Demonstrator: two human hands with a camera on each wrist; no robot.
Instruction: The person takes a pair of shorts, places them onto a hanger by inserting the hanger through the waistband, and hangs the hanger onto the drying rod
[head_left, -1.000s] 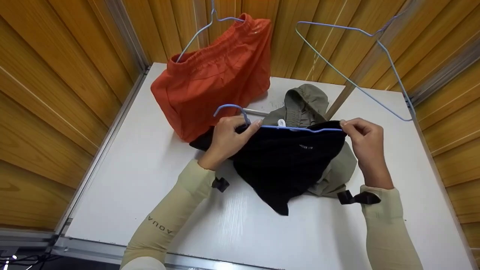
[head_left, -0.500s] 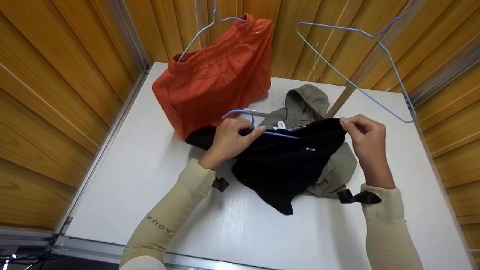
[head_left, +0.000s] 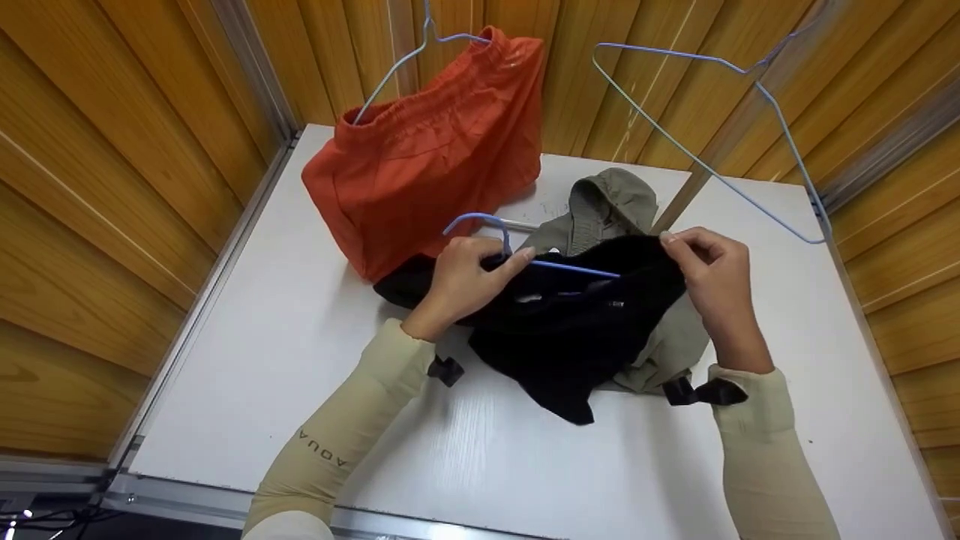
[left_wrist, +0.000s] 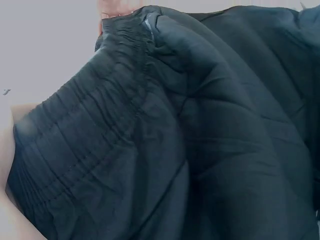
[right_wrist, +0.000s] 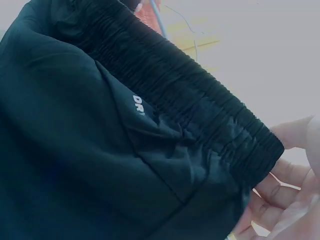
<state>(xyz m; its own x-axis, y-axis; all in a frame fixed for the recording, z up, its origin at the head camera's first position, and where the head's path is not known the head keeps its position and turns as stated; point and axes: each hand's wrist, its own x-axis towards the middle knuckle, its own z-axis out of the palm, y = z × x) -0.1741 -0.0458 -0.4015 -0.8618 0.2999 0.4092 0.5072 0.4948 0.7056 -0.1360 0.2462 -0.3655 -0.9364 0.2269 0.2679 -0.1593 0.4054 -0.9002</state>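
- The left hand (head_left: 466, 276) is gripping the blue hanger (head_left: 576, 268) near the base of its hook, thumb lying along the wire.
- The right hand (head_left: 714, 274) is pinching one waistband corner of the black shorts (head_left: 551, 360) between thumb and fingers.
- The shorts are hanging between both hands above the counter (head_left: 225, 375), overlapping the olive garment (head_left: 671, 337).
- The person is apparently fitting the hanger inside the waistband; the next move is probably calling for stretching that corner over the wire's right end.
- Black cloth is hiding the hanger's right end and lower part; the left hand's other fingers are mostly disappearing behind fabric.
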